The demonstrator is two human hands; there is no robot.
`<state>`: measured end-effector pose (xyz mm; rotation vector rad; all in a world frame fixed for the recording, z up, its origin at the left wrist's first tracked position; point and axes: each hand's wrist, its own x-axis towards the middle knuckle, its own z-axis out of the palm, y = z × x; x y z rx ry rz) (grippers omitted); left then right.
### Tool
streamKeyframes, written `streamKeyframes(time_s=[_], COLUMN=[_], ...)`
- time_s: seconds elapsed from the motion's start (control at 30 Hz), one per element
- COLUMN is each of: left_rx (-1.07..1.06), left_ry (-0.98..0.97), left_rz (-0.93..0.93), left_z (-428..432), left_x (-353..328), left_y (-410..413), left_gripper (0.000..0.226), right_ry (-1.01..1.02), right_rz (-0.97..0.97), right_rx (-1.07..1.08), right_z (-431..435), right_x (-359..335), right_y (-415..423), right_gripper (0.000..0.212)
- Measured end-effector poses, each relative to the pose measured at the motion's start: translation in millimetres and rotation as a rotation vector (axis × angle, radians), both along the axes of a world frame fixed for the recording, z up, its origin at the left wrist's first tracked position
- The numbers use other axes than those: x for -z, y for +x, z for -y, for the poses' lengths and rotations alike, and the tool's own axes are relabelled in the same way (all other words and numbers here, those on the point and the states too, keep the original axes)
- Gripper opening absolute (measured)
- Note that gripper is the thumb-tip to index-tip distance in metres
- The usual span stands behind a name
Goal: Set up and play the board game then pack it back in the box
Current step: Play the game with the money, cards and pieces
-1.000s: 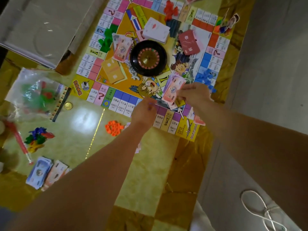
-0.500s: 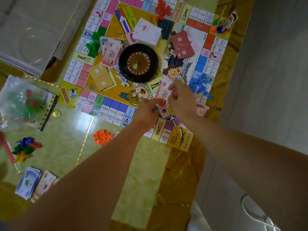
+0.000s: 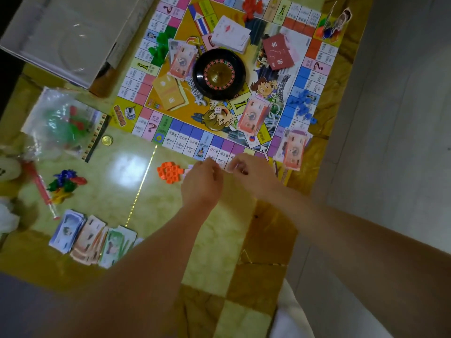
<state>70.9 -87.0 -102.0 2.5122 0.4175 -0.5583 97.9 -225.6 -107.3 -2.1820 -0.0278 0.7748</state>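
Note:
The game board [image 3: 188, 140] lies open on the yellow table, with a black roulette wheel [image 3: 218, 74] at its middle. A pink banknote stack [image 3: 252, 113] rests on the board just past my hands, and a second pink stack [image 3: 292, 147] sits on the near right corner. My left hand [image 3: 202, 184] and my right hand [image 3: 253, 174] hover close together over the board's near edge, fingers curled downward. The backs of the hands hide whatever lies under the fingertips. Orange pieces [image 3: 169, 172] sit just left of my left hand.
The open box [image 3: 61, 37] stands at the far left, beside a plastic bag [image 3: 63, 120] and a gold coin [image 3: 107, 140]. Banknote stacks [image 3: 92, 240] and coloured pieces [image 3: 66, 182] lie near left. Green [image 3: 159, 46] and blue pieces [image 3: 302, 106], cards [image 3: 230, 34] and a die [image 3: 218, 110] sit on the board. The table's edge runs along the right.
My right hand held pink banknotes over the board; they now lie on the board. Both hands have pulled back to the board's near edge.

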Motion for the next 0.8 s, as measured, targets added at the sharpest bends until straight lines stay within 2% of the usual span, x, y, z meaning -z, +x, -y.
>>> streamKeyframes(time_s=[0.07,0.13,0.2,0.23,0.33,0.43,0.53,0.67,0.8], left_rx=[0.076,0.145,0.171,0.164,0.131,0.115,0.026,-0.125,-0.231], left_ry=[0.062,0.086,0.023,-0.029,-0.159,-0.269,-0.301,-0.240,-0.157], left_rz=[-0.168,-0.364,-0.469,-0.471,-0.334,-0.222,-0.118,0.006,0.042], left_z=[-8.1,-19.0,-33.5,-39.7,-53.1,-63.3,-82.8,-135.7,-191.2], left_x=[0.6,9.1,19.2,23.9,31.5,30.4,19.0,7.4,16.9], left_y=[-26.8,-54.2,-84.0,-95.7,-123.5,-140.5,-158.7,-186.5,-208.8], left_gripper=[0.021,0.029,0.035,0.034,0.022,0.019,0.017,0.009,0.015], right_ry=[-0.040,-0.094,-0.153,-0.170,-0.188,-0.195,-0.191,-0.158,-0.260], right_rz=[-0.180,-0.368,-0.435,-0.415,-0.298,-0.273,-0.208,-0.141,0.023], right_rx=[-0.064,-0.126,-0.124,-0.074,0.132,0.181,0.161,0.077,-0.082], right_z=[-9.8,-18.5,-29.5,-33.7,-45.8,-55.9,-78.1,-125.5,-170.2], right_x=[0.3,7.5,14.6,17.5,23.6,22.8,13.8,4.1,8.0], right_y=[-33.5,-65.0,-96.4,-108.1,-134.8,-149.2,-162.8,-180.9,-196.4], right_gripper=[0.020,0.017,0.008,0.010,0.013,0.018,0.021,0.018,0.037])
